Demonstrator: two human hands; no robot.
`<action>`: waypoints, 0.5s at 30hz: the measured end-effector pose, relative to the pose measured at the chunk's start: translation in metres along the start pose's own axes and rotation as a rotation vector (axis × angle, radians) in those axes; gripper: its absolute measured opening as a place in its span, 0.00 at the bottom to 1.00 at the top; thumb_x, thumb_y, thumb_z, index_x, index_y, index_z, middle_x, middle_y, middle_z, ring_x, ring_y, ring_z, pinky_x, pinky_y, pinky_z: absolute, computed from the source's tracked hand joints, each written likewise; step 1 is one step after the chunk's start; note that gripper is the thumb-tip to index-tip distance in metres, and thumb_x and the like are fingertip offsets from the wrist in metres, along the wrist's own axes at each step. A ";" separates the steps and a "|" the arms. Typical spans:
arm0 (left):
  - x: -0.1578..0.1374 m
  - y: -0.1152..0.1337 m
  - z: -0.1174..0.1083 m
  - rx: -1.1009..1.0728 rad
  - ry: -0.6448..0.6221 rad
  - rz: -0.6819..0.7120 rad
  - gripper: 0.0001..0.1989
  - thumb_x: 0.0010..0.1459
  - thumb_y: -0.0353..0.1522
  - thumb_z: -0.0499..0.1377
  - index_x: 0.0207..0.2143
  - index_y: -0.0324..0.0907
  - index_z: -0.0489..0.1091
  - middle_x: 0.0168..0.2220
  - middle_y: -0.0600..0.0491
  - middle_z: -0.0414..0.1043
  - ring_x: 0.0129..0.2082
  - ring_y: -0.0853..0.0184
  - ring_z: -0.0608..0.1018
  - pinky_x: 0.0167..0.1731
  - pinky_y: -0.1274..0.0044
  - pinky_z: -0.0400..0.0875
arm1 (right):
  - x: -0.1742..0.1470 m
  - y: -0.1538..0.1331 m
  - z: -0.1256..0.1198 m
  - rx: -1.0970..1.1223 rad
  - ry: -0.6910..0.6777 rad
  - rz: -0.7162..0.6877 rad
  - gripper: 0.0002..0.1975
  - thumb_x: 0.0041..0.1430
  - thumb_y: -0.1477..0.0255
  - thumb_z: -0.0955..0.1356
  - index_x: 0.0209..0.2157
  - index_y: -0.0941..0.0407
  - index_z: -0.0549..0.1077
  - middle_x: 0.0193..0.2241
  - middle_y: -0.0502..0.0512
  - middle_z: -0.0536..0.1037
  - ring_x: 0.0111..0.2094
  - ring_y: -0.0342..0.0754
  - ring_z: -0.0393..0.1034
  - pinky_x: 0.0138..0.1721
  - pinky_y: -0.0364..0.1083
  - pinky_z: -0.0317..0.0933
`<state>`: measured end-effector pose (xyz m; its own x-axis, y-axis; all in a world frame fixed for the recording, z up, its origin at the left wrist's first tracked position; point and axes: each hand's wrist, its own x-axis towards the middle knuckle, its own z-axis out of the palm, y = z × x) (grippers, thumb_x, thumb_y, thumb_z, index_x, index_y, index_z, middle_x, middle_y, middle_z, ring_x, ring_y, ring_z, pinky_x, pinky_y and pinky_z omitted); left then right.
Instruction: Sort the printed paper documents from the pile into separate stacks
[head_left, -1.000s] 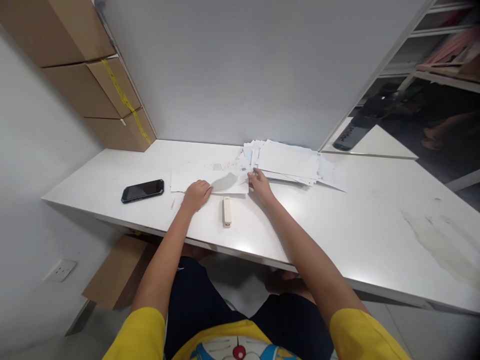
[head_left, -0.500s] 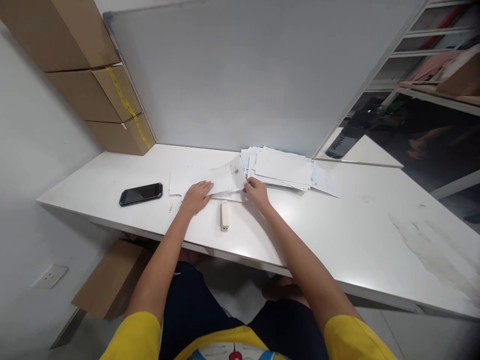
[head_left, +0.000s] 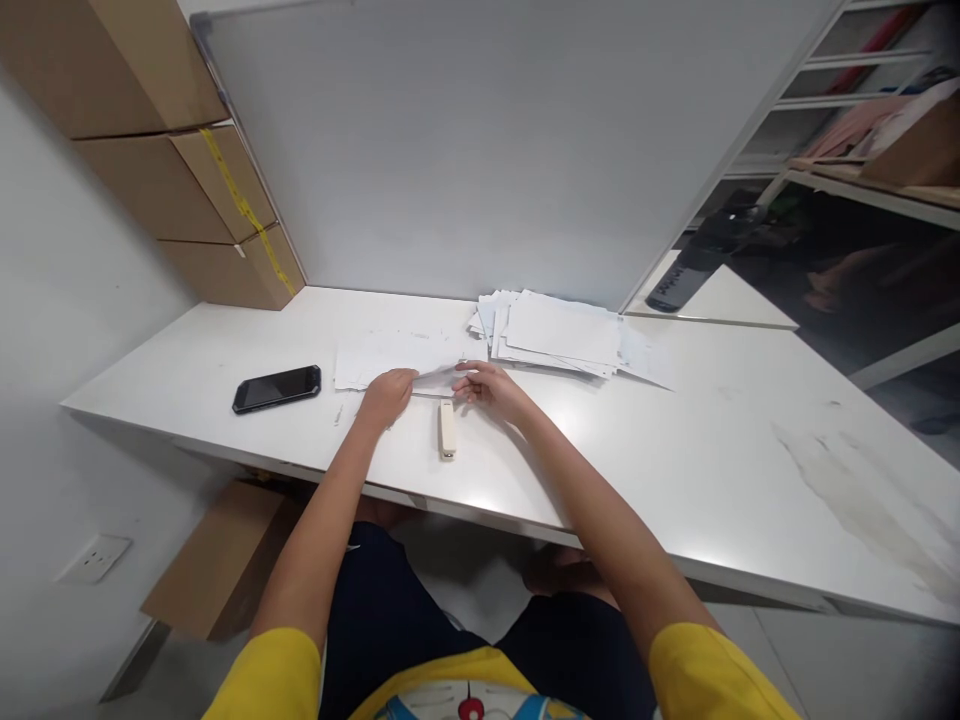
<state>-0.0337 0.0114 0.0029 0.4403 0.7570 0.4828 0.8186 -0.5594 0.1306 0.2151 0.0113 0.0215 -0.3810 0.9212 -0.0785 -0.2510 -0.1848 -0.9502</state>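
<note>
My left hand [head_left: 387, 396] is closed on the near left edge of some white paper sheets [head_left: 436, 379], which are lifted and bent toward me. At their right end my right hand [head_left: 493, 388] has its curled fingers and thumb around the edge; how many sheets it grips is hidden. More white paper [head_left: 375, 352] lies flat just behind both hands. Between the hands, nearer to me, a cream stapler [head_left: 448, 430] rests lengthwise on the white table [head_left: 615, 470], touched by neither hand.
A messy stack of papers [head_left: 562, 332] lies at the back right. On the left is a black phone [head_left: 277, 389], with stacked cardboard boxes [head_left: 225, 265] behind it. A whiteboard [head_left: 450, 150] stands along the back edge. A dark bottle [head_left: 675, 285] lies at the far right.
My right hand has moved left, bringing the sheet's right end with it, away from the paper stack. The sheet's near edge is now raised and folded between my hands.
</note>
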 end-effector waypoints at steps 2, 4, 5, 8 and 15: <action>-0.002 0.001 -0.002 -0.012 0.022 -0.002 0.18 0.63 0.25 0.47 0.49 0.40 0.72 0.46 0.45 0.79 0.46 0.59 0.80 0.47 0.66 0.74 | -0.001 -0.001 0.001 -0.169 0.005 -0.085 0.13 0.54 0.70 0.66 0.43 0.54 0.71 0.43 0.58 0.80 0.41 0.50 0.76 0.37 0.46 0.69; -0.003 0.002 -0.002 -0.041 0.037 0.002 0.16 0.64 0.28 0.48 0.49 0.41 0.72 0.45 0.46 0.79 0.46 0.59 0.80 0.46 0.68 0.74 | -0.001 0.000 0.002 -0.436 0.062 -0.156 0.13 0.54 0.70 0.65 0.41 0.54 0.72 0.47 0.58 0.79 0.47 0.52 0.73 0.45 0.50 0.67; -0.003 0.002 -0.002 -0.058 0.036 0.008 0.15 0.64 0.30 0.50 0.49 0.42 0.72 0.46 0.46 0.78 0.46 0.59 0.79 0.46 0.68 0.73 | 0.000 0.002 0.004 -0.555 0.088 -0.176 0.12 0.53 0.70 0.64 0.40 0.54 0.73 0.47 0.58 0.78 0.48 0.54 0.72 0.48 0.52 0.66; 0.000 0.002 -0.001 -0.082 0.000 0.033 0.16 0.61 0.33 0.56 0.52 0.44 0.70 0.52 0.46 0.75 0.51 0.56 0.77 0.48 0.66 0.71 | 0.002 0.007 0.008 -0.718 0.122 -0.202 0.12 0.50 0.70 0.66 0.37 0.54 0.75 0.44 0.56 0.79 0.49 0.58 0.70 0.54 0.58 0.60; 0.006 0.006 -0.005 -0.296 0.058 -0.158 0.04 0.57 0.29 0.58 0.32 0.44 0.72 0.37 0.47 0.78 0.42 0.57 0.77 0.46 0.65 0.71 | 0.008 0.024 0.011 -0.962 0.060 -0.459 0.17 0.54 0.74 0.65 0.45 0.50 0.76 0.57 0.55 0.73 0.60 0.56 0.62 0.63 0.60 0.50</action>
<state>-0.0276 0.0107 0.0111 0.2878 0.8264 0.4840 0.7286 -0.5169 0.4494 0.1962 0.0101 0.0016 -0.3774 0.8543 0.3574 0.4583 0.5076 -0.7296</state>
